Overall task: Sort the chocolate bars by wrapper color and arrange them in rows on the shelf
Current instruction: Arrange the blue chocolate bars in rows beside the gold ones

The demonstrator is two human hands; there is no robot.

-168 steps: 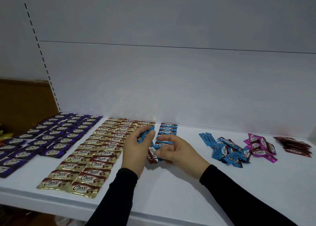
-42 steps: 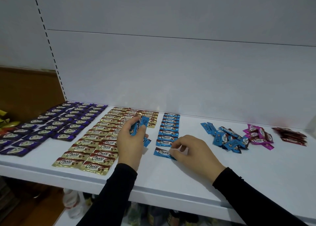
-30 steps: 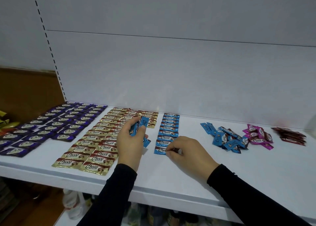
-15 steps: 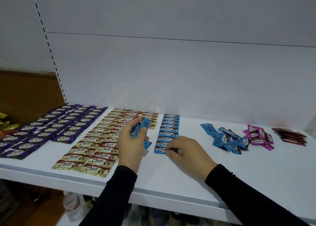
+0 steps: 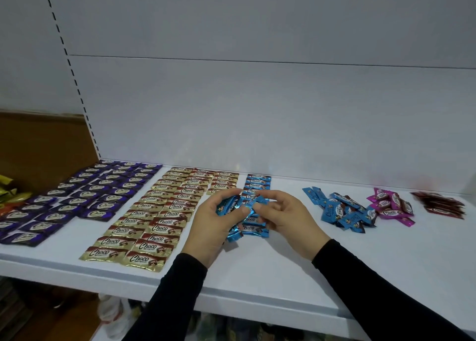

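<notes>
On the white shelf, purple bars lie in rows at the left and gold bars in rows beside them. A single column of blue bars runs back from my hands. My left hand grips a bunch of blue bars above the shelf. My right hand pinches one blue bar at the top of that bunch. My hands hide the column's middle; its nearest bar shows below them.
A loose heap of blue bars lies right of my hands, then a pink heap and a dark red pile. The shelf's back panel rises behind. Yellow packets sit at the far left, and goods show below the shelf.
My right hand has lifted off the nearest bar of the blue column and come up to the bunch in my left hand, where it now pinches one bar. The left hand barely moved.
</notes>
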